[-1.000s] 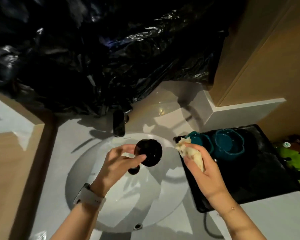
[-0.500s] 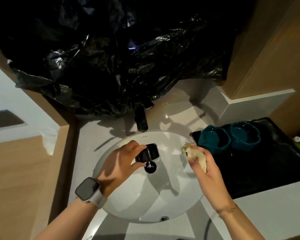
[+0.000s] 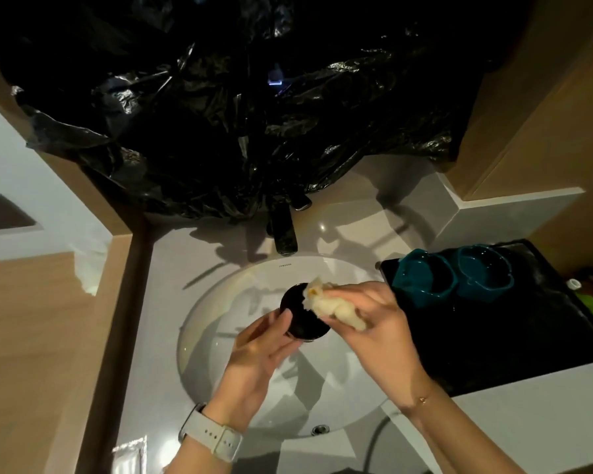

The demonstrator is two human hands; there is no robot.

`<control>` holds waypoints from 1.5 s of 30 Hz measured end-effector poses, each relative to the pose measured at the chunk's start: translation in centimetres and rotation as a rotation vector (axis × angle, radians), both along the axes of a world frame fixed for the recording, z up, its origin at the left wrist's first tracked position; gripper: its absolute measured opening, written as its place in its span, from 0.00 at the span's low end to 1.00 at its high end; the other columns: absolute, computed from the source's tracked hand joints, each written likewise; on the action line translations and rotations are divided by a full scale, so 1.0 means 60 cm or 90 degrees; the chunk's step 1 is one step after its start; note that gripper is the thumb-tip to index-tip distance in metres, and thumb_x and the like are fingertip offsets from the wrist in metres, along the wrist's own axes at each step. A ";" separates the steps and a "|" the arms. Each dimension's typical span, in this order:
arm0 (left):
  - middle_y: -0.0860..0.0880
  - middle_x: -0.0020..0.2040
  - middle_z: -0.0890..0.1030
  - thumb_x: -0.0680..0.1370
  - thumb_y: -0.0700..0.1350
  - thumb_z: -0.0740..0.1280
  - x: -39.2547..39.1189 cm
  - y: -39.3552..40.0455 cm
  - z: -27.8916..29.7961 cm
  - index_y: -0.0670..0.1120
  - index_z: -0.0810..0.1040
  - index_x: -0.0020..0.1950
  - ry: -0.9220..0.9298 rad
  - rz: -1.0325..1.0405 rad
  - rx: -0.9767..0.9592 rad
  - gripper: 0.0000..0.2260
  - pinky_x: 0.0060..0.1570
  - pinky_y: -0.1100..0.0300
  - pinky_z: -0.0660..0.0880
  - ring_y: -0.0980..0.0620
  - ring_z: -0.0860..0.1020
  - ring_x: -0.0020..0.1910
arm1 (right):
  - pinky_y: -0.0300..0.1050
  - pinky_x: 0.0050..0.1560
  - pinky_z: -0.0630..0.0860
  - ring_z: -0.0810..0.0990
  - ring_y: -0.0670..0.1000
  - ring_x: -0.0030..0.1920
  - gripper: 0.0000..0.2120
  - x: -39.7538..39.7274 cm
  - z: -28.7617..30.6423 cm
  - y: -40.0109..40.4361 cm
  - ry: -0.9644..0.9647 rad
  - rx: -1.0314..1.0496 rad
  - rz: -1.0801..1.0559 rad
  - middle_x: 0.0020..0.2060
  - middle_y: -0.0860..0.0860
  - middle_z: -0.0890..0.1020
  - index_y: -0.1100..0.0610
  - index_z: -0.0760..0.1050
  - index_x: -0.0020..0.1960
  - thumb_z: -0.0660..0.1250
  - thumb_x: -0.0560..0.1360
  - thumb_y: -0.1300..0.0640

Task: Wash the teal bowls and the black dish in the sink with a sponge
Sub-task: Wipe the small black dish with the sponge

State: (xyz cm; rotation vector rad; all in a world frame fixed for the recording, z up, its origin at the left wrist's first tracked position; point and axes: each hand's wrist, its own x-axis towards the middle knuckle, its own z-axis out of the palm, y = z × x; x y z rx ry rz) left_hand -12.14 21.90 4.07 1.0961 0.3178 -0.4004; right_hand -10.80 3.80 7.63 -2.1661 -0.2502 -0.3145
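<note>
Over the white sink my left hand holds the small black dish by its lower edge. My right hand grips a pale yellow sponge and presses its tip against the dish's upper right rim. Two teal bowls stand side by side on the black tray to the right of the sink. Part of the dish is hidden behind the sponge and my fingers.
A dark faucet rises behind the basin. Crumpled black plastic sheeting covers the wall above it. Wooden panels flank the counter left and right. The basin's overflow hole sits near the front rim.
My right hand has brought the sponge left onto the black dish. My left hand has tilted the dish and shifted its hold to the lower edge.
</note>
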 end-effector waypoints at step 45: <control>0.39 0.52 0.85 0.79 0.41 0.67 0.043 -0.031 0.056 0.39 0.84 0.55 -0.106 0.027 0.158 0.10 0.57 0.50 0.79 0.42 0.83 0.55 | 0.40 0.46 0.76 0.82 0.48 0.43 0.10 0.045 0.076 -0.013 0.212 -0.089 0.067 0.37 0.47 0.84 0.50 0.81 0.37 0.67 0.74 0.61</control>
